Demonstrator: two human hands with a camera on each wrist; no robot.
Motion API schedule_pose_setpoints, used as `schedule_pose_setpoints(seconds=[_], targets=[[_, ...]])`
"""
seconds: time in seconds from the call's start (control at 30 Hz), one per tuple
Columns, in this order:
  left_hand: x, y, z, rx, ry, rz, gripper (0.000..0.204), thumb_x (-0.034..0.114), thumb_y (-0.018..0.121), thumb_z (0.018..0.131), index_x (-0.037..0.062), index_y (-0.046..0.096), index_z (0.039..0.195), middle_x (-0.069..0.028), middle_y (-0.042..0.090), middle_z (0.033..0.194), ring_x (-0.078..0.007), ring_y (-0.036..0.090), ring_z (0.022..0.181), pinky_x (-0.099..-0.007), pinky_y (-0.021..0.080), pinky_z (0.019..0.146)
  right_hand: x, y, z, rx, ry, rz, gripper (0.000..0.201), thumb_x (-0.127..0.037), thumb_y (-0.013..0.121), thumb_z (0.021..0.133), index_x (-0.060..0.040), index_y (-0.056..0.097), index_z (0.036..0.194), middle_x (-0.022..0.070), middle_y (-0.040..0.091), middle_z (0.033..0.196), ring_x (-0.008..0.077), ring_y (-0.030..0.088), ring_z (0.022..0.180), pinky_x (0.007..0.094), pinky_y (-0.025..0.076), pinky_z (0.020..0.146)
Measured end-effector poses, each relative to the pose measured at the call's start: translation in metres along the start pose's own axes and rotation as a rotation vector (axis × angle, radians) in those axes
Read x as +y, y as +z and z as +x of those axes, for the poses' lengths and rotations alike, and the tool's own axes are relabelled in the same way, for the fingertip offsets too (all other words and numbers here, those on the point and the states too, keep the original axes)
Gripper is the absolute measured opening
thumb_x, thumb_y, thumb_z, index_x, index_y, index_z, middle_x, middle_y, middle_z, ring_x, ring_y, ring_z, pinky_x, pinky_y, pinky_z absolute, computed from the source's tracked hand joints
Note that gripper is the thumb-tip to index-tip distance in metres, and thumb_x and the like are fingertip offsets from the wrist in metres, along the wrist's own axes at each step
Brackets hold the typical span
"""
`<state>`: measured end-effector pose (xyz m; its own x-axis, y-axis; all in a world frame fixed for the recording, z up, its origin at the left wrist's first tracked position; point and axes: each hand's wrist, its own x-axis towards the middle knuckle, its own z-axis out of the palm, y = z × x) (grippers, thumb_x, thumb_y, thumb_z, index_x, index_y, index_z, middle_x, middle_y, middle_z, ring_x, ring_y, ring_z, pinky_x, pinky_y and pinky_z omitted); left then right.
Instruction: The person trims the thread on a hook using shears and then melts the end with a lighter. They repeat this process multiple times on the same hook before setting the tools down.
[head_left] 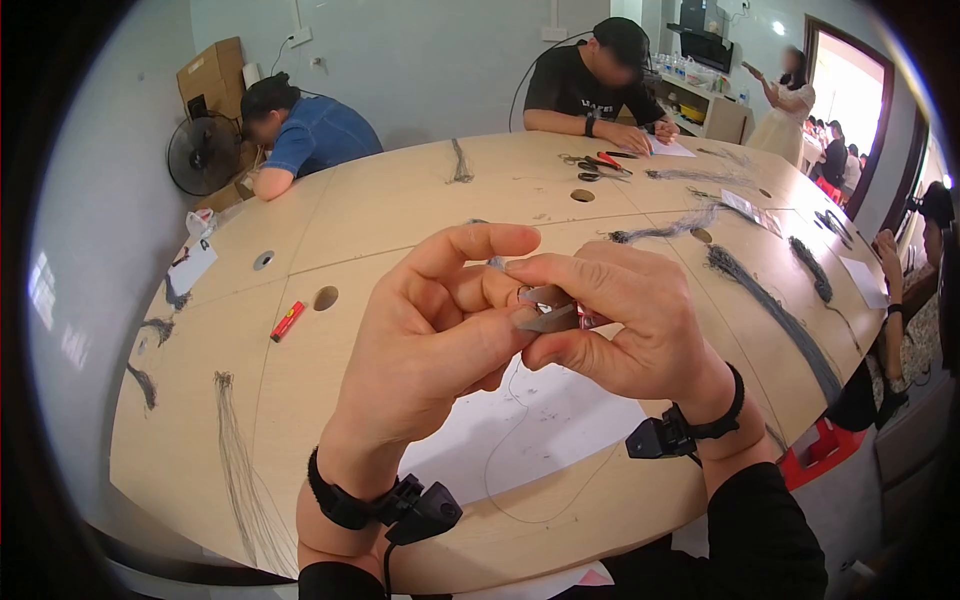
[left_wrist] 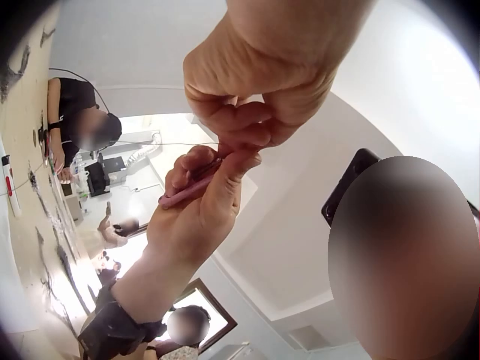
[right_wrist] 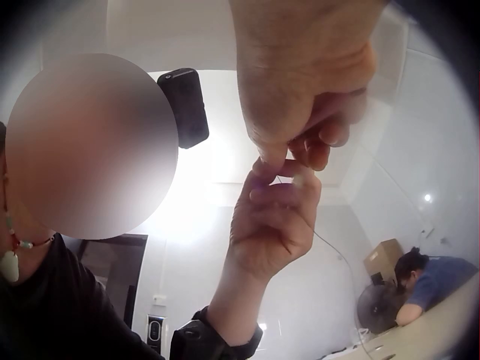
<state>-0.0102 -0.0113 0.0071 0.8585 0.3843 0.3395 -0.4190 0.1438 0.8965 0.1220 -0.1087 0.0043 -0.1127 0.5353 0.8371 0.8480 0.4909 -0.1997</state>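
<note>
In the head view both hands meet over a white paper sheet scattered with small dark bits. My right hand grips small metal-nosed pliers whose pink handle shows in the left wrist view. The nose points at the left fingertips. My left hand pinches the end of a thin grey thread between thumb and curled finger, with the index finger raised above. This thread hangs down in a loose loop over the paper and table. What sits between the plier tips is hidden by the fingers.
Bundles of grey thread lie on the right of the wooden table, and a long thin bundle on the left. A red lighter lies near a round table hole. Scissors lie farther back, near a seated person.
</note>
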Motion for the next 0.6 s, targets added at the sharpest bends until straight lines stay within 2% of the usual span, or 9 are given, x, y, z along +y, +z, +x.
schedule_pose_setpoints(seconds=[0.47,0.6], targets=[[-0.0003,0.0006,0.0003,-0.001,0.025,0.005,0.038,-0.002,0.051,0.07,-0.0028,0.041,0.107,-0.0054,0.055,0.075,-0.0025,0.048,0.056,-0.0118,0.036,0.04,0.0036,0.0028,-0.0026,-0.017,0.007,0.015,0.035,-0.026,0.063,0.067,-0.0059,0.054,0.095,0.0054,0.054,0.064,0.0204,0.051,0.053,0.0266,0.04,0.048],[0.0007,0.0026,0.0001,0.005,0.023,0.011,0.04,-0.003,0.048,0.068,-0.0025,0.039,0.107,-0.0062,0.056,0.076,-0.0025,0.049,0.056,-0.012,0.036,0.04,0.0033,0.0034,-0.0037,-0.017,0.0,0.005,0.039,-0.029,0.062,0.067,-0.0028,0.053,0.095,0.0062,0.054,0.065,0.0208,0.051,0.054,0.0271,0.041,0.048]])
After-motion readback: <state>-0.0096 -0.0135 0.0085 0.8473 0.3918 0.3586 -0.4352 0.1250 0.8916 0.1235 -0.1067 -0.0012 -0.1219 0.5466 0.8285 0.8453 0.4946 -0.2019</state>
